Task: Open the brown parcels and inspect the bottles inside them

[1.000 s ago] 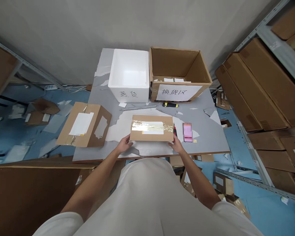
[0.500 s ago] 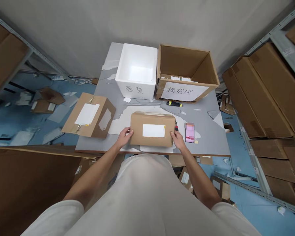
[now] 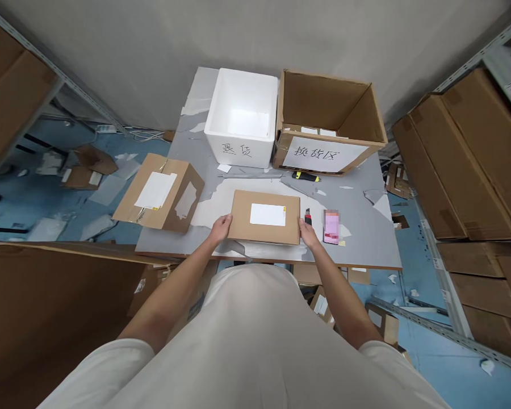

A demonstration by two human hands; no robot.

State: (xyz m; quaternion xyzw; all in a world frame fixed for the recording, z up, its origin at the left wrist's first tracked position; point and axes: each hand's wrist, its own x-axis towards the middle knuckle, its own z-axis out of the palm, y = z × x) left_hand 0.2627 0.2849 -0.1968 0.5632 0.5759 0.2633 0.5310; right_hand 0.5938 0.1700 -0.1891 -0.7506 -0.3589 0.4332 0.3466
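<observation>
Item: small cardboard box (image 3: 264, 217), shut, brown, with a white label (image 3: 267, 214) on its upward face. Location: flat on the worktop (image 3: 366, 238), near the front edge, directly ahead of the person.

Hold: left hand (image 3: 220, 228) at the box's left end, right hand (image 3: 309, 233) at its right end. Fingers of both hands are curled against the end walls, clasping the box between them; the thumbs lie near the top edge. How hard they press cannot be told.

Handling, by judgement: rigid corrugated board, dry and matte, so unlikely to slip. It looks light for two hands, though the contents are hidden and the weight is unsure. The flat ends or the long sides are the natural places to grip; squeezing the broad top may dent it.

Adjacent, right: a small red-tipped tool (image 3: 308, 216) just beside the right hand, then a pink phone-like object (image 3: 331, 226), blurred.

Adjacent, left: a larger cardboard box (image 3: 159, 193), taped and labelled, overhanging the worktop's left corner.

Rear: a white foam box (image 3: 242, 119), open and marked with handwriting; touching its right side, an open cardboard carton (image 3: 330, 122) bearing a paper sign (image 3: 317, 153). A black and yellow cutter (image 3: 305, 176) lies in front of the carton.

Surface: grey covering, torn in patches, scraps scattered.

Surroundings: shelving (image 3: 472, 170) with flattened cartons on the right; blue floor (image 3: 34, 204) littered with cardboard.
</observation>
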